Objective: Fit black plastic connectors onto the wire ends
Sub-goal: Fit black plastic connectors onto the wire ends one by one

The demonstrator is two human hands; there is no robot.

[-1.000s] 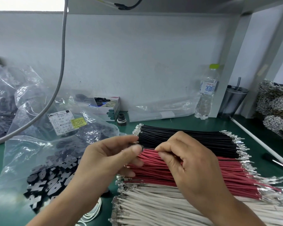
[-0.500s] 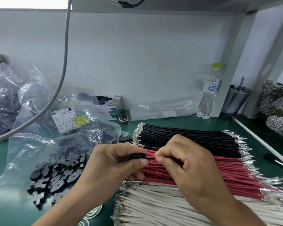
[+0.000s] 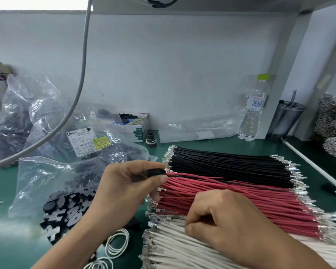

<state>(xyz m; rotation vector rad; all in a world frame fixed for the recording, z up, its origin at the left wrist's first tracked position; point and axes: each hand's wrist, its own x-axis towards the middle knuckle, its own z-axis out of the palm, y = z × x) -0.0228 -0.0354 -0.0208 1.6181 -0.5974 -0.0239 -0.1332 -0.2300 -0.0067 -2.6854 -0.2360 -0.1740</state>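
Left hand (image 3: pixel 132 189): pinching a black connector (image 3: pixel 157 172) between thumb and forefinger, raised just above the near-left corner of the wire stacks.
Black wire (image 3: pixel 231 183): one strand running out of the connector, trailing rightward over the red wires; seemingly seated already.
Right hand (image 3: pixel 227 224): down on the pile right of the left hand, fingers curled at the seam of red and white wires; whether a strand is caught, cannot tell.
Black wires (image 3: pixel 231 164): stack beyond both hands, crimped ends bare.
Red wires (image 3: pixel 241 202): stack between the hands and under the right hand, ends bare.
White wires (image 3: pixel 173 247): stack nearest, below the right hand, ends bare.
Connector supply (image 3: pixel 66 214): loose black pieces in a clear bag left of the left hand, on the counter (image 3: pixel 12 249).
Done: apparently one wire in one connector.
Left: further wires for this connector, likely red or white next; then nearly the whole of three stacks.
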